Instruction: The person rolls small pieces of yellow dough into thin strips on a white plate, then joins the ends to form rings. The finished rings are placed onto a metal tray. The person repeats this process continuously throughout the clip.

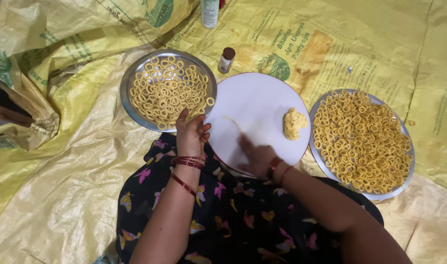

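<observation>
A yellow woven plastic sheet (57,195) is covering the floor and carrying everything, its far left part bunching up in folds. A small brown-capped bottle (226,59) is standing just beyond the far edge of the round white board (262,105), and the base of a taller white bottle (209,13) is showing at the sheet's far edge. A steel plate (127,83) of thin yellow dough rings is sitting at the board's left edge, touching it, and a wider steel tray (326,168) heaped with the same rings is sitting at its right edge. A ragged lump of yellow dough (294,123) is lying near the board's right edge. A thin, pale dough strand (233,123) is lying near the board's centre, slightly curved and blurred. The right hand (255,157), blurred, is pressing flat on the board's near part just beside the strand; whether it is gripping anything cannot be told. The left hand (190,134) is resting at the plate's near rim, fingers loosely curled, holding nothing visible. Nothing is lying between the hands and the strand.
</observation>
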